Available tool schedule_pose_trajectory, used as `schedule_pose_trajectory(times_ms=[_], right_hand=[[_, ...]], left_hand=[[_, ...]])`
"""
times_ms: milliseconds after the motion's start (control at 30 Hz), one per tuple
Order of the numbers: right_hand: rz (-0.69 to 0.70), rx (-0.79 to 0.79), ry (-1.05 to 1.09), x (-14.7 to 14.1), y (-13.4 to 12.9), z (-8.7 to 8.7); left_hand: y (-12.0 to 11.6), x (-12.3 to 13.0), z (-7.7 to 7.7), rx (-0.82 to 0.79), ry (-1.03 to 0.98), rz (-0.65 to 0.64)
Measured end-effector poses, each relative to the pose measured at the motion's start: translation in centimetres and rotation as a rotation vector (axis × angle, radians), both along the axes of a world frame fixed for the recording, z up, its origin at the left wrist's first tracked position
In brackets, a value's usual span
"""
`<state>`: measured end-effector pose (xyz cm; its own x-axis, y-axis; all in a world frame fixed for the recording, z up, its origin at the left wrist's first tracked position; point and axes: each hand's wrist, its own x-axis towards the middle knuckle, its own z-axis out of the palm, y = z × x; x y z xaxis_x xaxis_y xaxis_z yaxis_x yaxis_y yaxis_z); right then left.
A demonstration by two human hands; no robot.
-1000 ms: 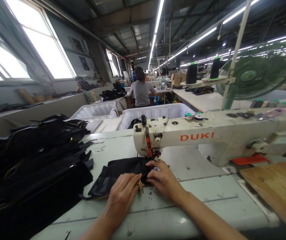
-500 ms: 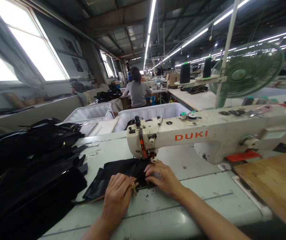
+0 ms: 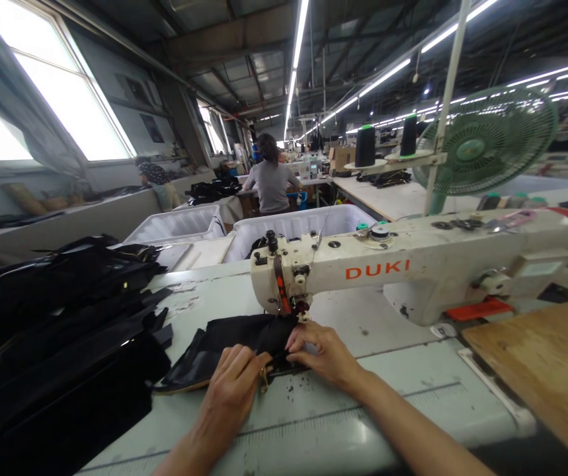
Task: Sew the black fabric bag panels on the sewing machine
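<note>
A black fabric piece [image 3: 244, 334] with a brownish edge lies flat on the table, its right end under the head of a white sewing machine [image 3: 333, 264] marked DUKI. My left hand [image 3: 234, 380] presses on its near edge, thumb and fingers closed on the cloth. Beside that thumb a gold zipper pull [image 3: 264, 380] hangs at the edge. Close to the needle area, my right hand [image 3: 326, 354] pinches the fabric's right end between thumb and fingers. The needle itself is hidden behind the machine head and my fingers.
A big heap of black fabric pieces [image 3: 55, 344] covers the left side. White plastic bins [image 3: 303, 221] stand behind the machine. Thread cones [image 3: 365, 145] and a green fan [image 3: 482, 145] rise at right, above a wooden board [image 3: 541, 370]. A person [image 3: 271, 178] sits further ahead.
My left thumb has shifted slightly off the zipper pull, which now hangs more freely. The cloth stays under the machine head; my right hand has barely moved. The view has swung slightly.
</note>
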<state>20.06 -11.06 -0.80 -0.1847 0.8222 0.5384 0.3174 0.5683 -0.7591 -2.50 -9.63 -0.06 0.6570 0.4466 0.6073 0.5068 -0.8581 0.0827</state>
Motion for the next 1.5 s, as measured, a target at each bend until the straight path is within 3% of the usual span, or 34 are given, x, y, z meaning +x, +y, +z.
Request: schedule_pose_trajectory(times_ms=[333,600,1200,1500], right_hand=[[-0.03,0.06,-0.195,1.5,-0.4,1.1],[0.111,0.199,-0.356,0.9,0.6,1.6],[0.094,0.149,-0.216,0.7,-0.1,1.0],[0.082,0.167,-0.28,1.2,0.2,0.6]], left_hand=[[-0.3,0.3,-0.1,0.058,-0.042,0.024],[-0.4,0.3,-0.2,0.043,-0.042,0.045],[-0.3,0.3,0.0,0.005,-0.12,0.073],[-0.1,0.2,-0.5,0.025,-0.122,0.053]])
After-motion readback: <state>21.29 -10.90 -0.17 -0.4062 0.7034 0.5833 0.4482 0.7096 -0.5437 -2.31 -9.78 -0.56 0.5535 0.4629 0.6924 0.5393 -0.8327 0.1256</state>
